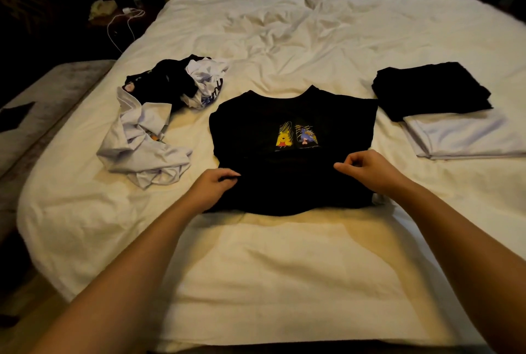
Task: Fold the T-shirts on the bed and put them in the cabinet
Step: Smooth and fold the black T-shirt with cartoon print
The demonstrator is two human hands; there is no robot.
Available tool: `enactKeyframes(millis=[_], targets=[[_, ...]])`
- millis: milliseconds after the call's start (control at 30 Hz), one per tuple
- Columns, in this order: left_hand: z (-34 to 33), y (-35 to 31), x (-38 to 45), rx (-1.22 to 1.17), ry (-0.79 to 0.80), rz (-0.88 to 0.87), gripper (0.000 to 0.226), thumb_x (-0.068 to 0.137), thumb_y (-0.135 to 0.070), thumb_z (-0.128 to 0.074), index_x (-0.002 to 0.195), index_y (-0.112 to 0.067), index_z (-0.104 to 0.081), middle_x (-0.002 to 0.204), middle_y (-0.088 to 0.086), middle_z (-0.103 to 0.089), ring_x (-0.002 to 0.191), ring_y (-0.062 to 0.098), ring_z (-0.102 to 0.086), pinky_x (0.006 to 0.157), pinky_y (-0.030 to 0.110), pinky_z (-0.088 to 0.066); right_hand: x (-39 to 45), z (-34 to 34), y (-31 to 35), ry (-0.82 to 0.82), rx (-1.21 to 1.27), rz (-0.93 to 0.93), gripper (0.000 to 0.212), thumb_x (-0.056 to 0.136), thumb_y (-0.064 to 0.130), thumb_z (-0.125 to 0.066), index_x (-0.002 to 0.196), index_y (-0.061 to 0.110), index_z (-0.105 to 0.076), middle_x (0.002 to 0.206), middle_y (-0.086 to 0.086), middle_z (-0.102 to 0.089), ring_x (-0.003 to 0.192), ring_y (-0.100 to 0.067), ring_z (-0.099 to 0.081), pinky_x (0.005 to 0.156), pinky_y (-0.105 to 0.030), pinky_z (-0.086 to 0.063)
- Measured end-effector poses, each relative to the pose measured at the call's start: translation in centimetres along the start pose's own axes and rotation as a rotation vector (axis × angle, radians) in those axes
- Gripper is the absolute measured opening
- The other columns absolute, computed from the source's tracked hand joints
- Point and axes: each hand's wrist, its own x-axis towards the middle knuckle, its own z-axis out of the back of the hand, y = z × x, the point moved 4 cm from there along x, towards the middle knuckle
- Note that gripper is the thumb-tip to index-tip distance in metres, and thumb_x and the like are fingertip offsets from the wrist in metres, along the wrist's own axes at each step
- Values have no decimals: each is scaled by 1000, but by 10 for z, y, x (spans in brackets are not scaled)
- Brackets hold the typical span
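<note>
I pinch the black shirt's (293,137) near hem with my left hand (212,187) and right hand (370,170), folding it. Next I judge the hem goes far, up to the collar, laid square.

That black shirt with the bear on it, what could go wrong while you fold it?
Both hands, the left hand and the right hand, pinch only the folded-up bottom edge of the black T-shirt, so that edge could slip and the fold come out crooked. The crumpled pile of shirts lies close beside it on the left, so a sleeve might get caught up in the fold. The folded stack sits near the right side and could get bumped.
</note>
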Motion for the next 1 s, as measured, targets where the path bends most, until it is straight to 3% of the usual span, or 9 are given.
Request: enactKeyframes(millis=[100,267,433,500,600,700,800,900,1000], targets=[[15,5,14,143,99,78,10,92,-11,-69,94,-20,-70,87,-4,-69,81,7,-62,68,9,-44,3,2,2,-14,-97,-16,43,94,42,-62,63,13,-55,52,3,-43,43,-5,-36,48,-23,-31],[27,5,35,305,-29,122,7,87,-19,-76,94,-18,-75,81,-5,-68,79,11,-63,66,22,-42,9,6,7,-80,-280,22,53,94,47,-59,64,4,-52,55,-5,-43,48,-16,-39,51,-29,-31],[22,1,52,-237,211,375,20,97,-5,-58,104,-14,-74,101,7,-75,94,21,-70,85,29,-53,22,11,6,-108,-380,58,48,91,51,-60,65,11,-52,58,-6,-48,52,-19,-45,53,-33,-33],[23,5,58,-279,245,368,21,99,-6,-54,105,-14,-72,102,8,-73,93,21,-69,81,28,-53,25,16,2,-112,-398,58,47,87,55,-62,67,13,-52,60,-8,-52,55,-22,-50,53,-35,-35],[31,11,71,140,97,165,11,98,-24,-62,89,-21,-68,87,2,-68,82,17,-64,69,26,-47,32,18,-3,-87,-447,61,47,86,57,-63,66,15,-51,60,-6,-52,56,-21,-51,53,-32,-34],[30,9,77,571,58,19,30,94,-43,-63,81,-16,-64,74,1,-61,71,19,-59,59,33,-40,38,16,-7,-73,-532,64,43,88,55,-62,65,24,-45,60,2,-49,56,-15,-48,51,-28,-30],[21,4,77,818,57,-47,32,96,-43,-56,81,-16,-61,77,1,-56,79,24,-57,67,34,-34,45,15,-9,-105,-542,97,36,90,50,-62,72,23,-46,62,7,-46,57,-10,-45,51,-28,-28],[11,0,76,891,-48,-16,24,88,-40,-57,92,-16,-62,87,2,-58,91,28,-59,77,36,-34,50,12,-9,-147,-549,118,30,93,46,-61,79,22,-49,69,9,-46,61,-11,-45,54,-29,-32],[-5,-1,74,774,-48,-47,35,89,-37,-57,120,-20,-57,111,2,-60,107,26,-55,89,39,-38,54,7,-11,-169,-560,162,28,90,46,-64,84,23,-49,85,5,-47,73,-14,-46,56,-25,-31]])
